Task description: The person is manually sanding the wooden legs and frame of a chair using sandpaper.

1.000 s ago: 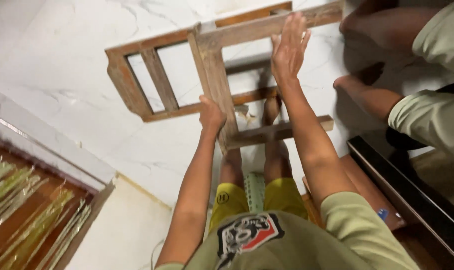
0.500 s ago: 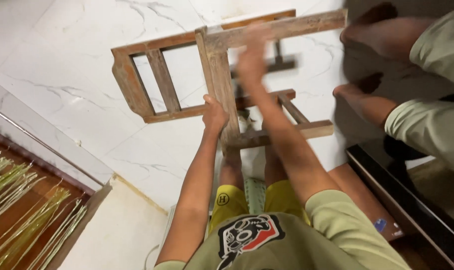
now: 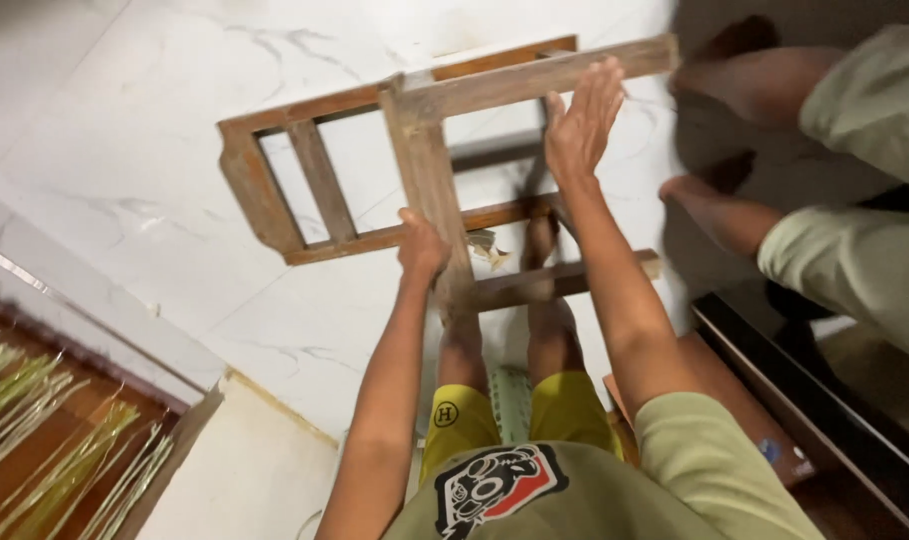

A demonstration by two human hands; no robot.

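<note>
Above the white floor (image 3: 124,170), left hand (image 3: 421,243) clamped on wooden frame (image 3: 419,160) post, right hand (image 3: 579,118) flat, fingers apart, on top rail; frame looks rigid, fairly heavy, best held by its bars.

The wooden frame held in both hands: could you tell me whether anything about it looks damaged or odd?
A pale torn scrap clings where the worn brown wooden frame has its crossbars meet, just right of the left hand. Its surfaces look scuffed.

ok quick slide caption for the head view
Left hand grips a wooden frame post; right hand lies flat on its top rail, above a white marble floor.
</note>
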